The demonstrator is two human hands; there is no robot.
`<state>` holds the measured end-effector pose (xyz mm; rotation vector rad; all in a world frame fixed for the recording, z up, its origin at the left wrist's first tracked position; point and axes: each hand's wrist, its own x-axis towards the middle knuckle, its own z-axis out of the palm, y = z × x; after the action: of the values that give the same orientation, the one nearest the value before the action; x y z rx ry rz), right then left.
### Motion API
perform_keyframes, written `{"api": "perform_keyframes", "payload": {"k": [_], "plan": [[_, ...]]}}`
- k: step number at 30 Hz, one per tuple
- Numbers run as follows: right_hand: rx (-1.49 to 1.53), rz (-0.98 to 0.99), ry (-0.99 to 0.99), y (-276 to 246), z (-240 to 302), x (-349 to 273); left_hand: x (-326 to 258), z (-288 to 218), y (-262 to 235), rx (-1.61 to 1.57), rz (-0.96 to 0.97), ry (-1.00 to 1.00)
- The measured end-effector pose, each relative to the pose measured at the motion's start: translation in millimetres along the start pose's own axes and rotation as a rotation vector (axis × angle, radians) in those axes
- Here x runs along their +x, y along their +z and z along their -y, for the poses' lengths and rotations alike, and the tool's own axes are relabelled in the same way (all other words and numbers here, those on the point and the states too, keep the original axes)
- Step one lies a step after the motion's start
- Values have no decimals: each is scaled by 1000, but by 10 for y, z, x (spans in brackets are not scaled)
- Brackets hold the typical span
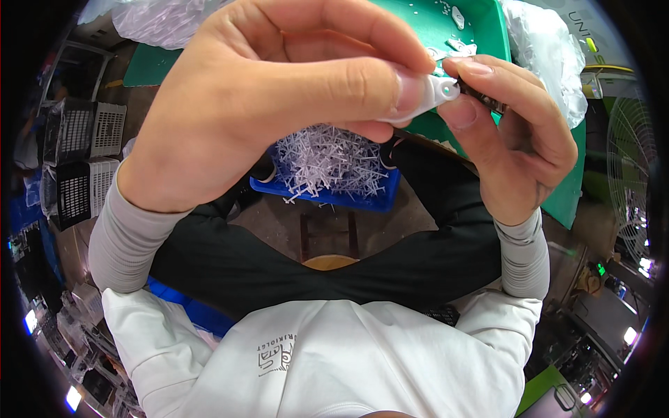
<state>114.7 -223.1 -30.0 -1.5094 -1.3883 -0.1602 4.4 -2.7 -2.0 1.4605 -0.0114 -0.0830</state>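
Note:
My left hand is closed in a pinch on a white plastic part. A rounded end of the part, with a small hole in it, sticks out past my thumb. Against that end my right hand is closed, its thumb and forefinger tips at the part's edge. A small dark metal tool shows between the right fingers; they mostly hide it, and its kind cannot be made out. Behind the hands, a few loose white plastic parts lie in a green tray.
Below the hands, a blue tray on the floor between my feet holds a heap of thin white plastic scraps. Clear plastic bags flank the green tray. A fan stands at the right, stacked crates at the left.

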Motion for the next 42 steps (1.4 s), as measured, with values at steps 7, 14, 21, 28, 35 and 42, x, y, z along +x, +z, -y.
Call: {"api": "perform_keyframes", "payload": {"k": [7, 14, 21, 28, 35, 42], "plan": [[-14, 17, -5, -31, 9, 5, -52, 237, 42, -191, -27, 76], [-50, -19, 31, 5, 59, 18, 31, 404, -58, -238, 24, 94], [-78, -30, 49, 5, 87, 7, 9, 393, 24, -273, -20, 67], [-97, -56, 42, 45, 103, -4, 18, 476, 47, -297, 13, 122], [-126, -59, 12, 74, 31, 24, -58, -111, 453, -99, -332, -24], [36, -170, 309, 29, 129, 34, 30, 60, 37, 96, -132, 148]]}}
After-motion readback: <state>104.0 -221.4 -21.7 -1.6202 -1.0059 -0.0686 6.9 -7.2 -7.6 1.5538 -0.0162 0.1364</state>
